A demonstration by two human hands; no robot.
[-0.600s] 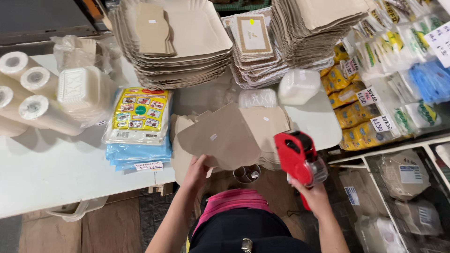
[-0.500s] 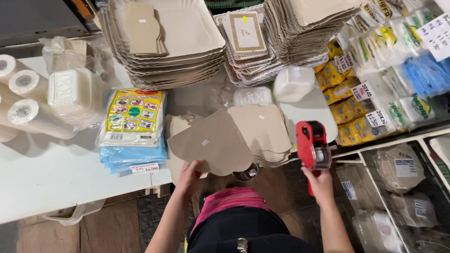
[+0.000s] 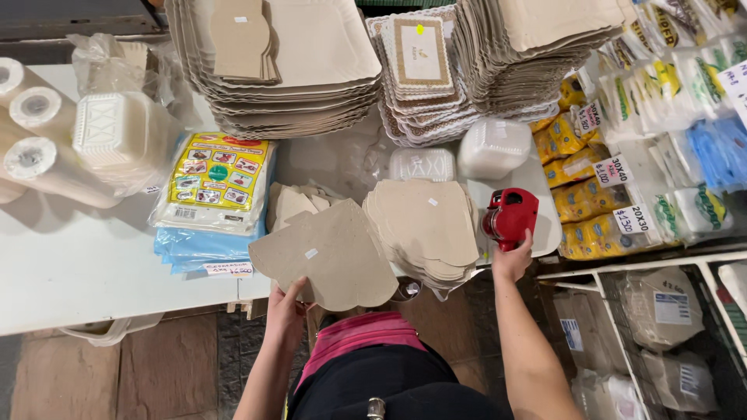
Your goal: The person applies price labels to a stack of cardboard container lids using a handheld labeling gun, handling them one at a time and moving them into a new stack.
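Left hand (image 3: pixel 286 305) pinching a brown cardboard cutout (image 3: pixel 331 255), right hand (image 3: pixel 510 260) gripping a red price gun (image 3: pixel 510 218), cutout stack (image 3: pixel 426 225) between them on the white worktop (image 3: pixel 78 264)

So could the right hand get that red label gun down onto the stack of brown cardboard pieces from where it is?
Probably yes: the right hand holds the red label gun just beside the cardboard stack, with nothing visible between them.
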